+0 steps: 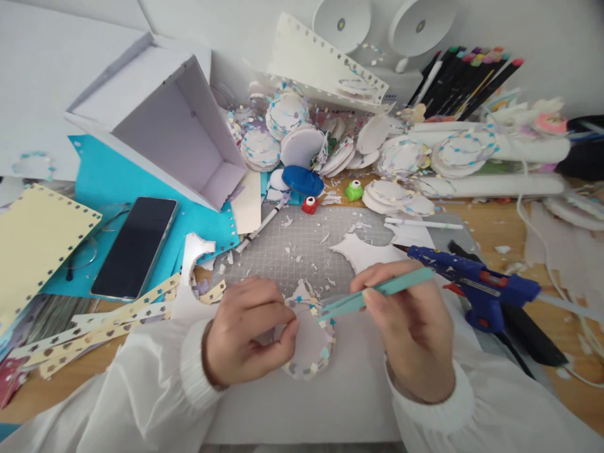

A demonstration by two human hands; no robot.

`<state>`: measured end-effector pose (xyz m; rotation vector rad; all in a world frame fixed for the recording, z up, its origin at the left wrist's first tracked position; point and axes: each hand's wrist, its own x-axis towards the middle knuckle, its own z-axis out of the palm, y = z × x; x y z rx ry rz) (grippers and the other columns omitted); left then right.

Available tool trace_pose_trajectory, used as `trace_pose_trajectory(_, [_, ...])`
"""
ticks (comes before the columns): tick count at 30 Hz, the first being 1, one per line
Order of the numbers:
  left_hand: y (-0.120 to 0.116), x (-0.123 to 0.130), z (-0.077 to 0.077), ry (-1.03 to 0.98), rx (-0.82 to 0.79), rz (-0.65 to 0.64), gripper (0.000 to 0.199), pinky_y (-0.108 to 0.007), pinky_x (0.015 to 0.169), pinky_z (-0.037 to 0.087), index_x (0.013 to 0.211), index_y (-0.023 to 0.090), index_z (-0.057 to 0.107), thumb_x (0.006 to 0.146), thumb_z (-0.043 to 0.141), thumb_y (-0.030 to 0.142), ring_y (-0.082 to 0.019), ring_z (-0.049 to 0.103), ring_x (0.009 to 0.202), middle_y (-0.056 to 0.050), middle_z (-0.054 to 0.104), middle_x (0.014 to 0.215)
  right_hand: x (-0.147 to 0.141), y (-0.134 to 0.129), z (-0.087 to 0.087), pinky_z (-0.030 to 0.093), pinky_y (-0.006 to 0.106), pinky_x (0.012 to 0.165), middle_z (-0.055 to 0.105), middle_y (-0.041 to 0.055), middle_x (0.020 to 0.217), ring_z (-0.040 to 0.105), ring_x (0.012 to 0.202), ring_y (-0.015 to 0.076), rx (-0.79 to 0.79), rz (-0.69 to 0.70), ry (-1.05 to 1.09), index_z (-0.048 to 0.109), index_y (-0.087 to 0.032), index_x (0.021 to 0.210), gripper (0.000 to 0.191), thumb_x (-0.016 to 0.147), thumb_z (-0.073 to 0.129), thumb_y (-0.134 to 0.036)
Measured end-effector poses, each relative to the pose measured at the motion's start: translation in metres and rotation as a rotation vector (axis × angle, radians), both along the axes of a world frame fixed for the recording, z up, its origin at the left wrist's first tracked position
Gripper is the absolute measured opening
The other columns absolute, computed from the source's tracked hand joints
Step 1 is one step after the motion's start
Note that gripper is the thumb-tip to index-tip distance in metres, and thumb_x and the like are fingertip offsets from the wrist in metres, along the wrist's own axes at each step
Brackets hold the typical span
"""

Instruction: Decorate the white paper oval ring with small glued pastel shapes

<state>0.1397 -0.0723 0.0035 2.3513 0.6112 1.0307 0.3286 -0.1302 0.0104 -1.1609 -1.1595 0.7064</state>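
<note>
A round white paper disc (302,343) lies in front of me, its rim ringed with small white, blue and yellow star and heart cut-outs. My right hand (410,321) grips teal tweezers (377,292), whose tips point at the upper right of the ring. Whether a piece sits between the tips is too small to tell. At the disc's left edge my left hand (250,333) is closed, thumb and forefinger pinched together. What those fingers hold, if anything, is hidden. White paper sheeting lies under both hands.
A blue glue gun (486,283) rests at the right, nozzle towards my right hand. Paper scraps litter the grey cutting mat (264,251). Decorated disc stacks (287,113) line the back. An open white box (174,132), phone (135,247) and punched paper strips (108,333) are left.
</note>
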Motion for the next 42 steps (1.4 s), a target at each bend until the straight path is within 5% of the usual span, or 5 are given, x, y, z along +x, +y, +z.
trace_pose_trajectory(6, [0.001, -0.001, 0.002, -0.046, -0.066, -0.02, 0.008, -0.025, 0.052, 0.041, 0.072, 0.014, 0.063, 0.074, 0.061, 0.006, -0.012, 0.052, 0.055, -0.003, 0.06, 0.062, 0.004, 0.005, -0.003, 0.045, 0.023, 0.06, 0.058, -0.0022, 0.077, 0.052, 0.063, 0.0088, -0.306, 0.124, 0.291, 0.055, -0.023, 0.086, 0.007, 0.092, 0.054, -0.028])
trace_pose_trajectory(12, [0.002, 0.0, 0.002, -0.039, -0.07, -0.027, 0.009, -0.025, 0.052, 0.041, 0.072, 0.014, 0.063, 0.074, 0.06, 0.006, -0.012, 0.053, 0.055, -0.004, 0.06, 0.062, 0.006, 0.01, -0.004, 0.045, 0.021, 0.059, 0.058, -0.0043, 0.068, 0.054, 0.059, 0.0077, -0.443, 0.151, 0.402, 0.054, -0.022, 0.082, 0.015, 0.088, 0.059, -0.035])
trace_pose_trajectory(25, [0.001, 0.0, 0.003, 0.007, -0.1, 0.034, 0.015, -0.024, 0.052, 0.038, 0.064, 0.015, 0.055, 0.075, 0.056, 0.006, -0.011, 0.048, 0.054, -0.002, 0.054, 0.059, 0.006, 0.012, 0.001, 0.041, 0.016, 0.048, 0.052, -0.0067, 0.055, 0.052, 0.049, 0.0053, -0.487, 0.139, 0.334, 0.048, -0.02, 0.07, 0.03, 0.083, 0.064, -0.041])
trace_pose_trajectory(42, [0.001, 0.002, 0.004, 0.028, -0.077, 0.036, 0.016, -0.024, 0.05, 0.039, 0.063, 0.017, 0.054, 0.076, 0.055, 0.007, -0.012, 0.048, 0.054, -0.002, 0.055, 0.059, 0.006, 0.008, -0.003, 0.039, 0.017, 0.049, 0.049, -0.0069, 0.06, 0.049, 0.051, 0.0052, -0.445, 0.116, 0.293, 0.049, -0.022, 0.079, 0.021, 0.086, 0.062, -0.037])
